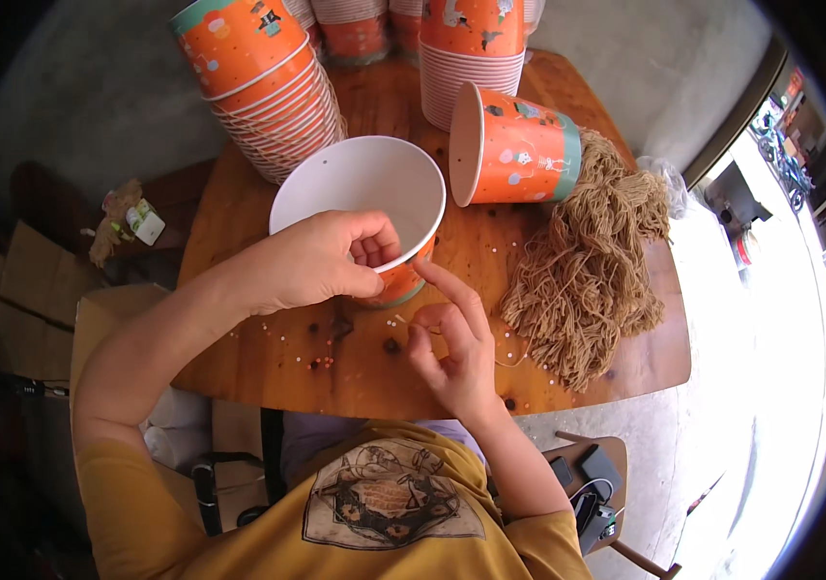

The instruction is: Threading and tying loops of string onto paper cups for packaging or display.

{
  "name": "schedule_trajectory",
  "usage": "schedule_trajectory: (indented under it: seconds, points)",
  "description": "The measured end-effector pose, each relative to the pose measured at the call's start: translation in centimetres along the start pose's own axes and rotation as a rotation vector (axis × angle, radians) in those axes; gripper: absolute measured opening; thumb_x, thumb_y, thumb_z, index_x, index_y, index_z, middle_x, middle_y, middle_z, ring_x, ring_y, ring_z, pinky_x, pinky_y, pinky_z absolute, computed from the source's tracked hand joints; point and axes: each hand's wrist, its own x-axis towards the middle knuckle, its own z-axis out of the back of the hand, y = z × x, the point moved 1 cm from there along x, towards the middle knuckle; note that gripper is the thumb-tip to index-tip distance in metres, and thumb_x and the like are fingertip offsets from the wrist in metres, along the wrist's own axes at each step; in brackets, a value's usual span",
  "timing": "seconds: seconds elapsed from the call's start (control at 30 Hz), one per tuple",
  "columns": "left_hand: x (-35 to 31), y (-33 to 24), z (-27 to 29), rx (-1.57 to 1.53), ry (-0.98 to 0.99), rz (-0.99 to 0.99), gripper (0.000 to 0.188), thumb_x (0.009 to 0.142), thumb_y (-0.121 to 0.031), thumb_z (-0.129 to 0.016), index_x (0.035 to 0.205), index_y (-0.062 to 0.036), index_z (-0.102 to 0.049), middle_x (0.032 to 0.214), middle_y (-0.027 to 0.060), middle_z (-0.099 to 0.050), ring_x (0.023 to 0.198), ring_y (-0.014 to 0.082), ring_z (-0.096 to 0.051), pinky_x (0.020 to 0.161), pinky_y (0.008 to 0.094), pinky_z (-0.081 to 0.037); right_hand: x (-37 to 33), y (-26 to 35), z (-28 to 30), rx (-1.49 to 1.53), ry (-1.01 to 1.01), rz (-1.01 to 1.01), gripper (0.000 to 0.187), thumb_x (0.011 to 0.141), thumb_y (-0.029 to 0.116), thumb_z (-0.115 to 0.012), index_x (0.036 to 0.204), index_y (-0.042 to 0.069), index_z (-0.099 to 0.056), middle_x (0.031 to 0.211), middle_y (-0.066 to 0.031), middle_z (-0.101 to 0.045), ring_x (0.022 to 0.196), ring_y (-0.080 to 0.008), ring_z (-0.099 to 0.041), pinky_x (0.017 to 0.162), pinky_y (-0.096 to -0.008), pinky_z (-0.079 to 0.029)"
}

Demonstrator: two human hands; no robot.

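A paper bucket (403,283), white inside and orange and green outside, stands upright on the wooden table with small holes near its rim. My left hand (321,256) is closed over its near rim, fingers inside and thumb outside. Close on the right, my right hand (456,353) points its index finger at the rim by a hole. Its thumb and middle finger pinch what looks like a thin brown cord; the strand is hard to make out. A big heap of brown cords (587,290) lies at the right, with a loose strand trailing toward my right hand.
Another orange bucket (519,150) lies on its side against the cords. Stacks of nested buckets (277,106) stand along the table's (239,362) far side. Small round paper bits are scattered near its front edge. A stool (616,449) with dark devices stands at lower right.
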Motion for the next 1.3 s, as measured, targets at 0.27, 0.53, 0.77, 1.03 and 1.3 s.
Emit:
schedule_trajectory:
  seconds: [0.27,0.53,0.77,1.03,1.3]
  points:
    - [0.7,-0.3,-0.2,-0.057,0.038,0.048,0.018,0.083,-0.005,-0.067,0.099,-0.0028,-0.058,0.087,0.0000,-0.057,0.082,0.0087,-0.053,0.075,0.0237,-0.046,0.4,-0.4,0.1,-0.144,-0.017,0.103,0.019,0.071,-0.001,-0.068,0.087,0.003,-0.058,0.128,-0.0091,-0.058,0.105,-0.0303,-0.060,0.083,-0.0382,-0.054]
    - [1.0,0.2,-0.1,-0.061,0.051,0.074,0.024,0.083,-0.006,-0.067,0.104,-0.0024,-0.056,0.091,0.0010,-0.056,0.085,0.0092,-0.052,0.077,0.0240,-0.046,-0.4,-0.4,-0.3,0.025,-0.043,-0.044,0.020,0.075,-0.003,-0.067,0.091,0.002,-0.057,0.107,-0.0123,-0.061,0.085,-0.0289,-0.063,0.067,-0.0330,-0.055]
    - [0.6,0.0,-0.1,-0.132,0.054,0.048,0.030,0.084,-0.005,-0.068,0.111,-0.0025,-0.055,0.093,0.0010,-0.056,0.085,0.0084,-0.053,0.078,0.0234,-0.046,1.9,0.2,-1.3,0.125,-0.222,-0.156,0.012,0.084,-0.004,-0.063,0.093,0.001,-0.057,0.114,-0.0112,-0.057,0.079,-0.0195,-0.067,0.062,-0.0296,-0.058]
    - [0.6,0.3,-0.1,-0.145,0.071,0.032,0.036,0.084,-0.005,-0.066,0.118,-0.0013,-0.054,0.091,0.0007,-0.056,0.084,0.0079,-0.052,0.075,0.0228,-0.044,2.4,0.5,-1.7,0.155,-0.247,-0.248,0.005,0.086,-0.004,-0.062,0.090,-0.002,-0.059,0.113,-0.0129,-0.054,0.079,-0.0134,-0.061,0.066,-0.0254,-0.055]
    - [0.9,0.5,-0.3,-0.125,0.075,0.015,0.038,0.084,-0.005,-0.066,0.120,-0.0025,-0.055,0.089,-0.0006,-0.054,0.082,0.0076,-0.051,0.073,0.0225,-0.042,2.5,0.4,-1.8,0.132,-0.241,-0.263,0.007,0.085,-0.003,-0.064,0.089,-0.001,-0.059,0.110,-0.0124,-0.054,0.087,-0.0153,-0.060,0.065,-0.0261,-0.055]
